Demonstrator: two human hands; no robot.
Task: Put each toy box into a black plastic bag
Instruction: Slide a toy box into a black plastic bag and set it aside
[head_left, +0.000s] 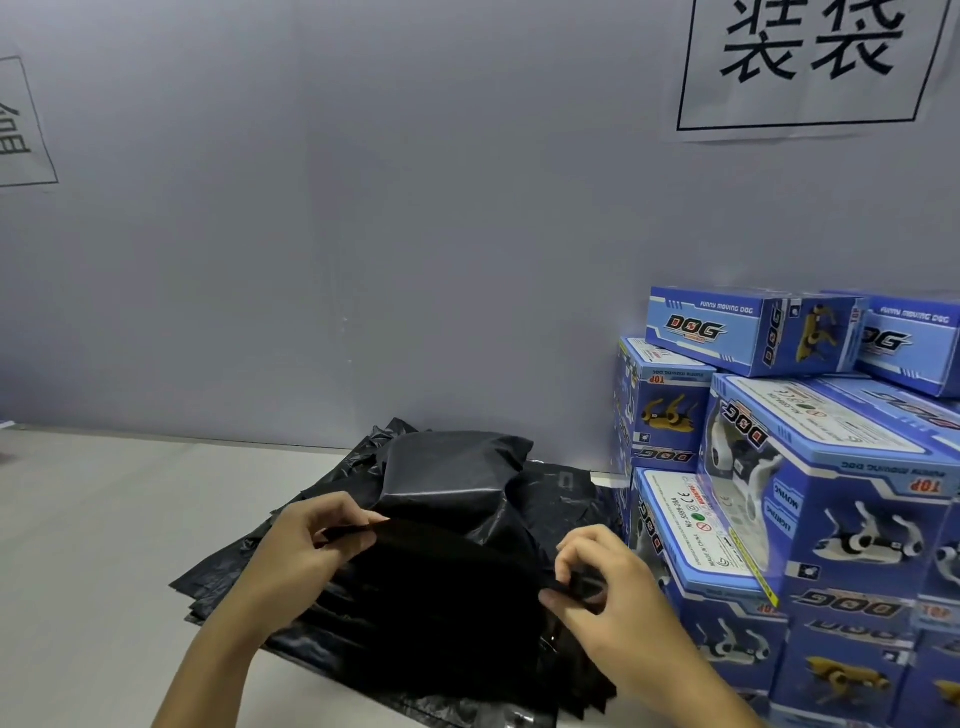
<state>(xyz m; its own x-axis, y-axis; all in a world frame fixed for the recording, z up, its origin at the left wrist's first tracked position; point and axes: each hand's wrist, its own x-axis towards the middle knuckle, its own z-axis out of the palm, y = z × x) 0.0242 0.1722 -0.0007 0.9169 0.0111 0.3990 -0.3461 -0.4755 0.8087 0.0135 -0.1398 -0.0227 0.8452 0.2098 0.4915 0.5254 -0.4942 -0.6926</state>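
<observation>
A black plastic bag bulges over something box-shaped on top of a flat stack of black bags on the table. My left hand pinches the bag's near edge on the left. My right hand pinches the same edge on the right. The edge is stretched between both hands. What is inside the bag is hidden. Several blue toy boxes marked DOG are piled at the right, against the wall.
A pale table runs to a grey wall behind. The pile of boxes fills the right side up to the frame edge. Paper signs hang on the wall above.
</observation>
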